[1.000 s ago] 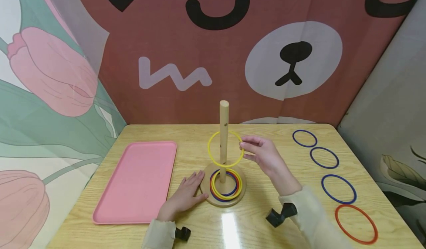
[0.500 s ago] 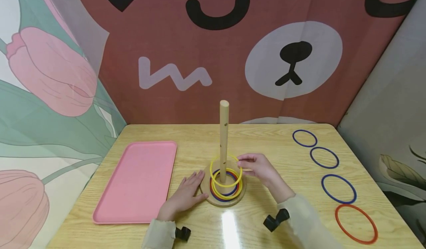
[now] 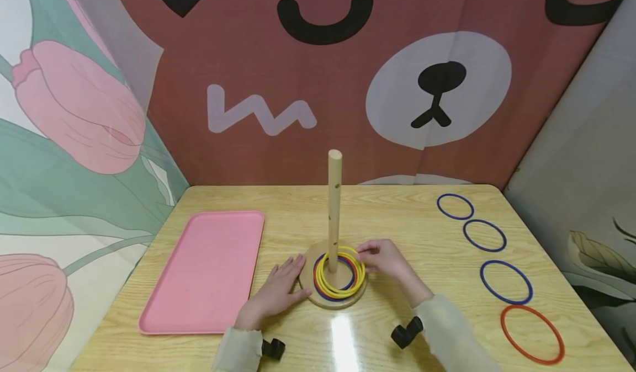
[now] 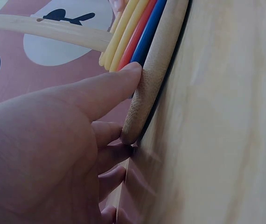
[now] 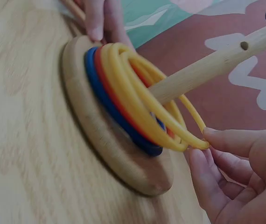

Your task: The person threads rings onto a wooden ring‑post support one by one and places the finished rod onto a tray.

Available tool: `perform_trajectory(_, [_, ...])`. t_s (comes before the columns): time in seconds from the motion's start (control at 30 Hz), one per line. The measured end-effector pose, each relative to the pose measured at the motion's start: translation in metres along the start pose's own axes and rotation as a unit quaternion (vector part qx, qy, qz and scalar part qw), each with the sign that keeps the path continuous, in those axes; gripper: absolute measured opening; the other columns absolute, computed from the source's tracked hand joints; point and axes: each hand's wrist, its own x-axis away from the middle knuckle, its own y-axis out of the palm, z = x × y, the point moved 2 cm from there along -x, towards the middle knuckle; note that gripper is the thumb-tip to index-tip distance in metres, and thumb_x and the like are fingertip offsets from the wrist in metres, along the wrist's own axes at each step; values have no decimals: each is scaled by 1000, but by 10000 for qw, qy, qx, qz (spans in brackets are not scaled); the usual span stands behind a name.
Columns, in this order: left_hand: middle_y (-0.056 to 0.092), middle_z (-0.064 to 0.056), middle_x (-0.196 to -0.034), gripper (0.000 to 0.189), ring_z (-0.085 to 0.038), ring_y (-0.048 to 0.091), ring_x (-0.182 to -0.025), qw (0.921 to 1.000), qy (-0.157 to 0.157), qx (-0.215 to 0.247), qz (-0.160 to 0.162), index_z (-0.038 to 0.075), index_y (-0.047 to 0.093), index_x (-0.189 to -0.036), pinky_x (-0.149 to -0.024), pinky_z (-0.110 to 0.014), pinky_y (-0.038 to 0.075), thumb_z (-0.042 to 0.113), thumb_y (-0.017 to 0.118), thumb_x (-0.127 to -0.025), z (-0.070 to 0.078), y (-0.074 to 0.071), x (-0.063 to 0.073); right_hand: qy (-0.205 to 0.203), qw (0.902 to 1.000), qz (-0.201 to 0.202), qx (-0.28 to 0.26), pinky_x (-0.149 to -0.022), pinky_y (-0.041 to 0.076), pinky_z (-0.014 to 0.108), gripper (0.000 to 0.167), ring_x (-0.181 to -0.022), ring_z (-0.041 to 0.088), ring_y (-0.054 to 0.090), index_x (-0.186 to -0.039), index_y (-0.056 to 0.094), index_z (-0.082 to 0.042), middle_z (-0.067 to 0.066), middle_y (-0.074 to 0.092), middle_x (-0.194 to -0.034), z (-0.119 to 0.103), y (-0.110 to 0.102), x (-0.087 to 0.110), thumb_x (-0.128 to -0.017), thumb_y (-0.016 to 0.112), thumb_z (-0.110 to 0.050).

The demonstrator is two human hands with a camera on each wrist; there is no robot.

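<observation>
A wooden ring-toss stand has an upright post (image 3: 335,206) on a round base (image 5: 142,177). Stacked around the post lie a blue ring (image 5: 97,86), a red ring (image 5: 115,103) and a yellow ring (image 5: 119,88). My right hand (image 3: 390,259) pinches another yellow ring (image 5: 193,140) at its right side, between thumb and fingers. That ring encircles the post and sits tilted, its far side down on the stack and the pinched side slightly raised. My left hand (image 3: 278,289) rests with extended fingers against the base's left edge; its thumb (image 4: 119,84) touches the rim near the blue ring.
A pink tray (image 3: 203,272) lies on the table left of the stand. Along the right side are several loose rings: blue rings (image 3: 482,282) in a row and a red ring (image 3: 503,328) nearest the front. A bear-print cloth (image 3: 248,157) hangs behind the table.
My right hand has lowered the yellow ring along the post, from partway up down onto the stacked rings. My left hand has stayed in place at the base.
</observation>
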Motion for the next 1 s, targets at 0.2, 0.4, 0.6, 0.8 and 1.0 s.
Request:
perform_trajectory(0.2, [24, -15, -160, 79, -38, 21, -148, 10000, -2, -24, -9, 5, 24, -153, -119, -63, 12, 44, 58, -94, 0, 0, 0, -42, 9993, 213, 311, -65, 61, 31, 20, -72, 8, 61, -104, 68, 8, 11, 69, -89, 4, 4, 0, -88, 67, -3])
perform_trajectory(0.4, [22, -13, -161, 79, -37, 19, -149, 10000, -53, -21, -41, 7, 23, -154, -119, -62, 11, 45, 57, -94, -2, 2, -1, -99, 9987, 226, 443, -61, 59, 31, 18, -64, 10, 59, -101, 68, 8, 10, 67, -84, 5, 8, 2, -86, 67, -1])
perform_trajectory(0.6, [22, -12, -161, 79, -36, 19, -149, 10000, -57, -39, -62, 8, 22, -154, -120, -62, 11, 47, 56, -94, -4, 3, -2, 59, 9982, 261, 533, -61, 59, 30, 17, -66, 11, 60, -102, 68, 6, 10, 67, -86, 6, 8, 3, -88, 67, -5])
perform_trajectory(0.8, [21, -11, -161, 80, -36, 19, -150, 9999, -57, -52, -63, 8, 21, -155, -120, -61, 12, 48, 56, -94, -4, 3, -2, 83, 9981, 350, 497, -66, 60, 30, 20, -73, 11, 64, -104, 69, 4, 12, 70, -91, 6, -1, 4, -89, 68, -9])
perform_trajectory(1.0, [21, -11, -161, 81, -35, 19, -150, 10000, -53, -71, -46, 8, 21, -155, -120, -61, 12, 50, 55, -94, -5, 4, -2, -135, 9968, 466, 639, -68, 60, 33, 25, -78, 17, 66, -109, 68, 6, 16, 71, -99, 1, -19, 8, -90, 65, -10])
